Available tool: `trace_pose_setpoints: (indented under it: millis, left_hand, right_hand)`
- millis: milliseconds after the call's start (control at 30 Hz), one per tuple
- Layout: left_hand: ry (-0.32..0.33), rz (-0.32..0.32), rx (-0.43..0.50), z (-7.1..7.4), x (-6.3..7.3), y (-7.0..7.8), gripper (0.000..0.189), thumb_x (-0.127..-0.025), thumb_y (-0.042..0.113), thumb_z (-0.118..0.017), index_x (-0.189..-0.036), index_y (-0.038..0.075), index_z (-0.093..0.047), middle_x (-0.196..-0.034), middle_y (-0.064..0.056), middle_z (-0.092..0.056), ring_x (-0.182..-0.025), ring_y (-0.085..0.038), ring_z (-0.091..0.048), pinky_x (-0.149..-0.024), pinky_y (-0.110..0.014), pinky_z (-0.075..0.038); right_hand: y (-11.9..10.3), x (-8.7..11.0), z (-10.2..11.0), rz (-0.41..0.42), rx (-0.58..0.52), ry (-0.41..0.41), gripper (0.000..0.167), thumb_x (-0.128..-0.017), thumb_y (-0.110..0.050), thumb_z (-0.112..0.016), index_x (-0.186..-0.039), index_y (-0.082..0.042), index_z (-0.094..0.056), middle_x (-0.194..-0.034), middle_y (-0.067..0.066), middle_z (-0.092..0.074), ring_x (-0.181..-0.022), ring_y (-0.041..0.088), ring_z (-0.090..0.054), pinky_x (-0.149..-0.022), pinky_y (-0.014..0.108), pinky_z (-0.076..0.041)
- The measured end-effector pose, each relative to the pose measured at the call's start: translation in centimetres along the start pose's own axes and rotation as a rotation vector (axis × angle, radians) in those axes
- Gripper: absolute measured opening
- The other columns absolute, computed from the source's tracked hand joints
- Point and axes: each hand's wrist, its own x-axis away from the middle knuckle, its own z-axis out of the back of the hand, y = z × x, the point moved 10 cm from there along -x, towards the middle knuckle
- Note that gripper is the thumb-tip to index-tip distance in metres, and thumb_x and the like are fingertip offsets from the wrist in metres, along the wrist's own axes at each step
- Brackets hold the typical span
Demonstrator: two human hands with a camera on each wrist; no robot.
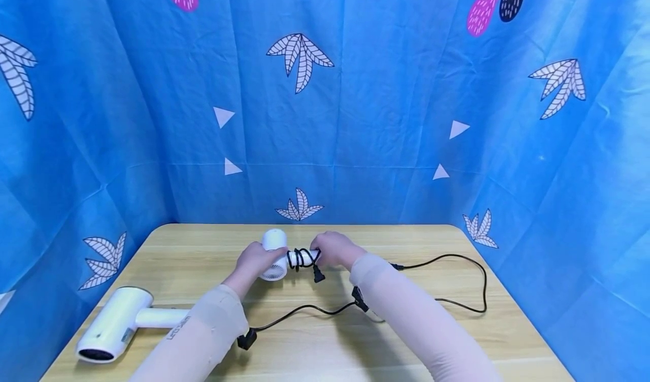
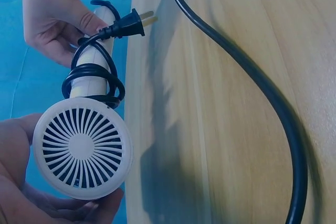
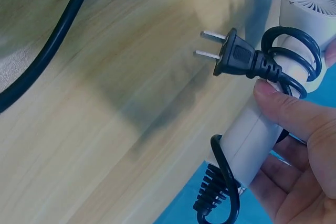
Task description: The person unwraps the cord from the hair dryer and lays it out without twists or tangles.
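A small white hair dryer (image 1: 274, 240) is held up over the far half of the table, its round vent grille (image 2: 82, 148) showing in the left wrist view. My left hand (image 1: 255, 262) grips the head of this dryer, fingers curled round its barrel. On the handle (image 3: 250, 142), the thumb and fingers of my right hand (image 1: 335, 249) close from both sides. A black cord (image 2: 90, 71) winds several times round that handle. Its two-pin plug (image 3: 235, 53) sticks out sideways from the coils, and the cord leaves the handle's end through a ribbed sleeve (image 3: 210, 184).
A larger white hair dryer (image 1: 114, 325) lies at the table's left front, its handle partly behind my left forearm. Another black cord (image 1: 304, 307) runs across the wooden table (image 1: 406, 238) and loops at the right. Beside my left sleeve lies its black plug (image 1: 247, 339). Blue curtains (image 1: 325, 134) surround the table.
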Motion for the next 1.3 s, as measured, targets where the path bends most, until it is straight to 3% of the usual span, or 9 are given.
trace_pose_setpoints:
  millis: [167, 633, 867, 1300]
  left_hand:
    - [-0.001, -0.019, 0.012, 0.1, 0.4, 0.8, 0.068, -0.088, 0.051, -0.069, -0.118, -0.008, -0.056, -0.104, -0.021, -0.065, -0.093, -0.034, -0.064, -0.084, -0.048, -0.053]
    - [-0.013, -0.039, 0.100, -0.1, 1.3, 1.8, 0.072, -0.087, 0.052, -0.071, -0.125, -0.007, -0.055, -0.110, -0.020, -0.065, -0.097, -0.033, -0.064, -0.085, -0.046, -0.054]
    - [-0.003, -0.074, 0.101, -0.1, 2.0, 2.9, 0.073, -0.087, 0.051, -0.070, -0.127, -0.008, -0.054, -0.112, -0.022, -0.066, -0.098, -0.033, -0.065, -0.084, -0.046, -0.055]
    - [0.027, -0.074, 0.152, -0.5, 2.8, 4.1, 0.081, -0.086, 0.054, -0.070, -0.139, -0.003, -0.050, -0.122, -0.021, -0.065, -0.108, -0.034, -0.064, -0.089, -0.048, -0.054]
  right_hand:
    - [-0.1, 0.4, 0.7, 0.017, 0.018, 0.010, 0.015, -0.076, -0.015, -0.086, -0.085, -0.021, -0.075, -0.088, -0.010, -0.071, -0.083, 0.013, -0.063, -0.084, 0.032, -0.053]
    - [0.2, 1.8, 2.0, 0.024, 0.024, 0.003, 0.015, -0.076, -0.018, -0.087, -0.082, -0.021, -0.074, -0.078, -0.012, -0.066, -0.074, 0.010, -0.059, -0.076, 0.030, -0.052]
    - [0.4, 2.8, 3.1, 0.053, 0.032, 0.037, 0.018, -0.075, -0.017, -0.087, -0.076, -0.021, -0.070, -0.075, -0.012, -0.064, -0.071, 0.010, -0.054, -0.071, 0.031, -0.049]
    - [0.8, 4.6, 4.3, 0.105, 0.001, 0.093, 0.019, -0.074, -0.016, -0.087, -0.074, -0.021, -0.070, -0.073, -0.011, -0.064, -0.067, 0.011, -0.052, -0.067, 0.032, -0.048]
